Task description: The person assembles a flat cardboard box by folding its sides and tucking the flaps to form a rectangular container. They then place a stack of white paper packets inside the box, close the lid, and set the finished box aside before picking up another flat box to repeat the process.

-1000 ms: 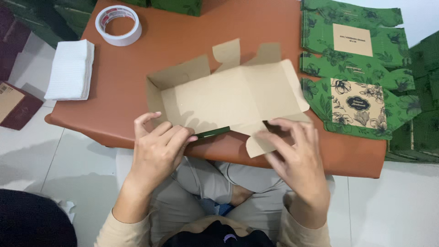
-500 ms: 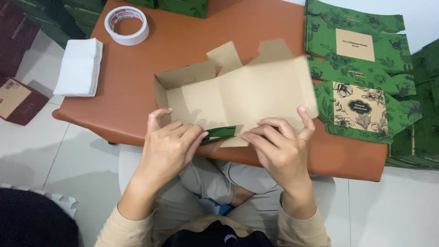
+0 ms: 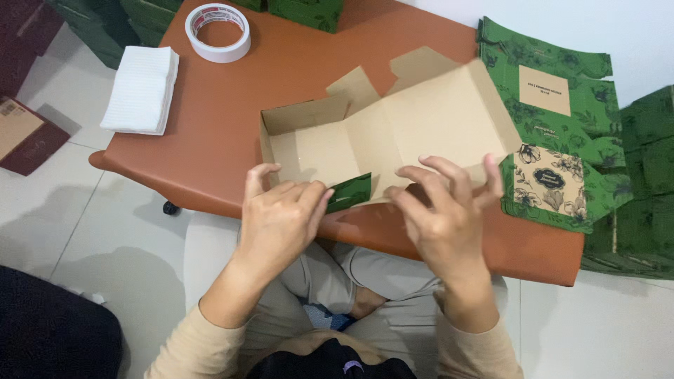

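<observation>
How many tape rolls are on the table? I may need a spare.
1: a white tape roll lies flat at the far left of the orange table, beside the white stack. Others may sit outside the view.
</observation>
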